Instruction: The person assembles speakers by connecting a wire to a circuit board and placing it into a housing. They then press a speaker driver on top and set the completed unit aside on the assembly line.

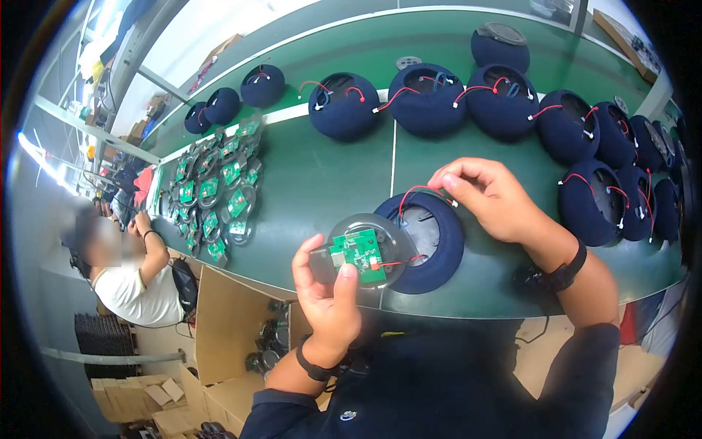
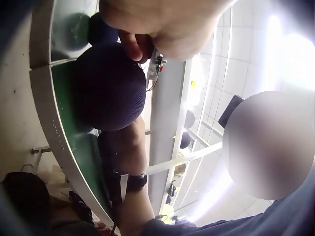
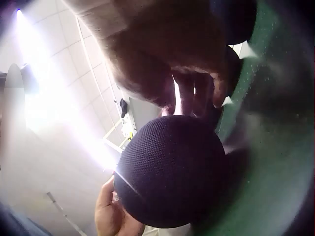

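Note:
A round smoky plastic base [image 1: 395,233] carries a green circuit board [image 1: 365,245]; my left hand [image 1: 325,311] grips it at its left side, thumb over the board's edge. A red wire runs from a plug on the board into an open navy fabric-covered speaker shell [image 1: 447,257]. This shell sits on the table, partly overlapped by the base. Above its rim, my right hand [image 1: 501,201] pinches a second red cable [image 1: 417,189] near its white connector. In the right wrist view, the shell's rounded side [image 3: 170,172] hides the fingertips' work.
Several similar shells [image 1: 344,117] with red leads line the table's back and right side. Many bases with green boards [image 1: 208,186] are heaped at the left. Another person [image 1: 139,278] sits beyond that heap. A cardboard box [image 1: 234,322] stands below the table's front edge.

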{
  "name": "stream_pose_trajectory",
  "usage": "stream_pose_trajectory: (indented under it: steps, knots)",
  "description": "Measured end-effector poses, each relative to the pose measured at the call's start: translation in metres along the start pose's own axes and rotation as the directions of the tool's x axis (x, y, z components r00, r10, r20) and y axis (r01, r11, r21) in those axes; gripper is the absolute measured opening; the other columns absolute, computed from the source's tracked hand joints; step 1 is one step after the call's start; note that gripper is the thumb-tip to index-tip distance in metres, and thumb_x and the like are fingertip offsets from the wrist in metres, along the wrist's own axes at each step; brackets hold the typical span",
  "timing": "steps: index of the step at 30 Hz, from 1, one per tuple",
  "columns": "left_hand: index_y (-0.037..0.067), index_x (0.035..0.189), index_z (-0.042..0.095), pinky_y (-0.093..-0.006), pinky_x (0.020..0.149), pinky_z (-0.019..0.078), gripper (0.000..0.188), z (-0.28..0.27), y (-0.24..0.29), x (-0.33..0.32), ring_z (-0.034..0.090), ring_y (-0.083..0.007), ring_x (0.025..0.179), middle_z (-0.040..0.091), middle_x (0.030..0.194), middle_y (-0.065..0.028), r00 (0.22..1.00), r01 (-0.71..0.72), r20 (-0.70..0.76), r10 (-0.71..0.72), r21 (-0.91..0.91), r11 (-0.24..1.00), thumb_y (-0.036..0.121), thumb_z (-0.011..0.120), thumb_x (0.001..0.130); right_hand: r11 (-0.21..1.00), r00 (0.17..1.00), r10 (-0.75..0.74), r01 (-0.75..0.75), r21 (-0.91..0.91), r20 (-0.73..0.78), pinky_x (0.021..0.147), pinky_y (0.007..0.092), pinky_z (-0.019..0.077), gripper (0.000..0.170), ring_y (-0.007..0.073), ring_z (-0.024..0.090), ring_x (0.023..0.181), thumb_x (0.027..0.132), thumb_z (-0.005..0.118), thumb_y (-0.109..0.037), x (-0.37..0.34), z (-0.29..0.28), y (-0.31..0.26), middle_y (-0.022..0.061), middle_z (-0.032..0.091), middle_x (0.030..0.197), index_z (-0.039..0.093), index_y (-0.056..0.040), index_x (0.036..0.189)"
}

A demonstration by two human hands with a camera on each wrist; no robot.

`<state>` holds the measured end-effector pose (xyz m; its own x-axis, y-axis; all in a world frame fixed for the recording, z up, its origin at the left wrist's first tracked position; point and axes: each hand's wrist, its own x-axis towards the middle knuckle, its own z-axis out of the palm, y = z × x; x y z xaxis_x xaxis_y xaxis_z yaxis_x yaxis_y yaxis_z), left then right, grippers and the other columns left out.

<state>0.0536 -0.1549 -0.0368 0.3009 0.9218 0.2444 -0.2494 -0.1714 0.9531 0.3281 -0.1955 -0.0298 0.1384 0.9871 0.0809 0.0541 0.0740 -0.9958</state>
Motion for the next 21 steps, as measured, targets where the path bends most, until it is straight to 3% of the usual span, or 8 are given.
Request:
stream_pose_trajectory:
  steps: [1,3,5,8,11,13,15,21]
  knots:
    - [0.004,0.149,0.035,-0.0363,0.098,0.0532,0.057,0.0,0.001,0.0,0.064,-0.0201,0.111,0.061,0.125,-0.013,1.0,0.005,0.01,-0.005,0.006,1.0,0.001,0.059,0.097,0.994,0.998,-0.064,0.066,0.09,-0.015,0.086,0.0301,0.0514,0.028,0.0115,0.065,0.094,0.108,0.057,-0.025,0.001,-0.002,0.0,0.0045,0.072,0.102,0.069,0.0,0.108]
    - [0.004,0.148,0.036,-0.0337,0.097,0.0526,0.057,0.002,0.007,0.001,0.063,-0.018,0.11,0.06,0.125,-0.0117,0.999,0.026,0.019,-0.026,-0.016,1.0,0.001,0.062,0.097,0.991,1.0,0.003,-0.006,0.136,0.023,0.087,0.0292,0.051,0.025,0.0106,0.064,0.095,0.107,0.058,-0.024,0.0,-0.006,-0.008,0.0041,0.072,0.102,0.068,-0.0014,0.112]
    - [0.004,0.147,0.037,-0.0311,0.095,0.052,0.058,0.001,0.007,0.002,0.062,-0.0159,0.109,0.059,0.125,-0.0103,0.998,0.052,0.032,-0.051,-0.038,0.998,0.001,0.065,0.097,0.941,0.991,0.121,-0.131,0.311,0.051,0.083,0.0279,0.0514,0.023,0.0096,0.064,0.093,0.106,0.059,-0.021,-0.001,-0.008,-0.015,0.0034,0.071,0.1,0.068,-0.0019,0.114]
    - [0.004,0.147,0.038,-0.0303,0.094,0.0525,0.058,0.001,0.005,0.005,0.062,-0.0154,0.11,0.06,0.124,-0.0099,0.999,0.016,0.041,-0.016,0.005,1.0,0.002,0.065,0.097,0.974,0.976,0.187,-0.199,0.105,0.114,0.079,0.0269,0.0516,0.02,0.0094,0.064,0.09,0.105,0.06,-0.017,-0.006,-0.012,-0.028,0.0037,0.071,0.101,0.069,-0.002,0.115]
    - [0.004,0.147,0.038,-0.0307,0.095,0.0518,0.057,0.001,0.005,0.005,0.062,-0.0154,0.109,0.059,0.125,-0.0099,0.999,0.032,0.029,-0.031,-0.003,0.999,0.002,0.065,0.097,0.976,0.945,0.187,-0.211,0.061,0.268,0.077,0.0262,0.0517,0.019,0.0083,0.063,0.087,0.103,0.062,-0.012,-0.009,-0.023,-0.031,0.0033,0.071,0.102,0.07,-0.002,0.116]
    - [0.002,0.146,0.039,-0.031,0.098,0.0504,0.056,-0.002,0.004,0.005,0.06,-0.0157,0.112,0.056,0.128,-0.0098,0.997,0.016,0.074,-0.016,0.001,1.0,0.002,0.065,0.097,0.977,0.94,0.194,-0.211,0.033,0.28,0.08,0.0281,0.0524,0.019,0.0107,0.064,0.089,0.1,0.063,-0.006,-0.01,-0.024,-0.037,0.0046,0.071,0.102,0.073,-0.0013,0.115]
    - [0.001,0.147,0.039,-0.0313,0.099,0.0494,0.056,-0.005,-0.001,0.005,0.059,-0.0159,0.115,0.054,0.131,-0.0104,0.997,0.032,0.073,-0.032,0.01,0.999,0.002,0.065,0.097,0.951,0.949,-0.106,0.183,-0.248,0.296,0.084,0.0302,0.0528,0.021,0.0154,0.066,0.093,0.095,0.066,-0.002,-0.009,-0.023,-0.039,0.0066,0.072,0.102,0.074,-0.0017,0.115]
    - [-0.001,0.149,0.038,-0.0322,0.103,0.0469,0.057,-0.005,-0.012,0.015,0.055,-0.0163,0.121,0.049,0.138,-0.0125,0.996,0.041,0.081,-0.043,0.024,0.999,0.002,0.063,0.097,0.833,0.921,-0.252,0.363,-0.418,0.299,0.085,0.0327,0.053,0.02,0.0243,0.068,0.094,0.088,0.072,0.002,-0.006,-0.02,-0.035,0.0104,0.071,0.102,0.076,-0.0026,0.107]
